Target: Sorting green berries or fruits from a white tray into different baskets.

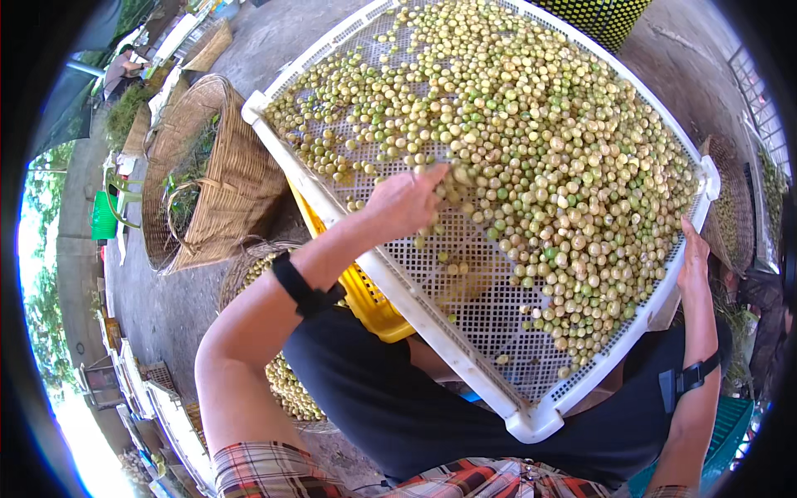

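Note:
A white perforated plastic tray (426, 316) lies tilted before me, with one corner over my lap. Many small round fruits (560, 162), yellow-green to brownish, cover most of it, thickest toward the far and right sides. My left hand (408, 202) reaches over the near left rim, its index finger stretched out against the edge of the fruit layer. The hand is slightly blurred, and its underside is hidden. At the right, my right hand (692, 258) grips the tray's rim, thumb on top and the other fingers largely out of sight. Bare mesh shows in the near corner.
Under the tray sits a yellow plastic crate (367, 299). A large wicker basket (240, 180) holding leafy stems stands left; another basket of fruits (292, 389) is beside my leg. A black-and-yellow woven container (601, 22) stands beyond the tray. Far left, a person (118, 71) sits working.

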### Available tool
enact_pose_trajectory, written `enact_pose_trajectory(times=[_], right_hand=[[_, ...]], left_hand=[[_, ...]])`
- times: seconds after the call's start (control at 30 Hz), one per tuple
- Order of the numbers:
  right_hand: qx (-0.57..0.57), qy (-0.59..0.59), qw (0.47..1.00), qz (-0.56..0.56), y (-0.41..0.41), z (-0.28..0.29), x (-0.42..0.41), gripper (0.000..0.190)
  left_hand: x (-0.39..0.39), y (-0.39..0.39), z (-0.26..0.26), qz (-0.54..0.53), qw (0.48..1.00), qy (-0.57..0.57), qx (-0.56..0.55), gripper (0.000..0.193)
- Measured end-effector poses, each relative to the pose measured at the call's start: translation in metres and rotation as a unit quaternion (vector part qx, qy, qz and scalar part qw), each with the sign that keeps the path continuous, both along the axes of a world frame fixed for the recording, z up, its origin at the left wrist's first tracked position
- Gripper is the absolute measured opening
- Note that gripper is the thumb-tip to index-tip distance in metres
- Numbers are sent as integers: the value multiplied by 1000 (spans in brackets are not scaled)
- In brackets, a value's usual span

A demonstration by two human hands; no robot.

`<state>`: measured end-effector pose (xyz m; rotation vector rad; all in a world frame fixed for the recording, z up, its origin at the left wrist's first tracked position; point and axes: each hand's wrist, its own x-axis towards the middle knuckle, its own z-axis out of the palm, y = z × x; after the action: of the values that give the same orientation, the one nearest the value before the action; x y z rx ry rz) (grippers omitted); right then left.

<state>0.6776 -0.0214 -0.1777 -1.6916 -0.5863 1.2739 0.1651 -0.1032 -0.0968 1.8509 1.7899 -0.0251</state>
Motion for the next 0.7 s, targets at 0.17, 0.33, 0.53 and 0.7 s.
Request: enact_pose_trajectory(times=[0.17, 0.33, 0.53, 0.7], right_hand=[[14, 29, 999, 12, -4, 7, 1, 56], [-5, 3, 1000, 21, -10, 18, -4, 60], [9, -2, 1000, 22, -18, 23, -11, 60], [36, 19, 999, 20, -22, 13, -16, 64]], left_hand=[[-7, -26, 7, -26, 982, -154, 107, 28], [-63, -28, 22, 41, 975, 89, 201, 13], [-102, -63, 47, 95, 955, 266, 87, 36], [-99, -75, 49, 69, 949, 295, 90, 43]])
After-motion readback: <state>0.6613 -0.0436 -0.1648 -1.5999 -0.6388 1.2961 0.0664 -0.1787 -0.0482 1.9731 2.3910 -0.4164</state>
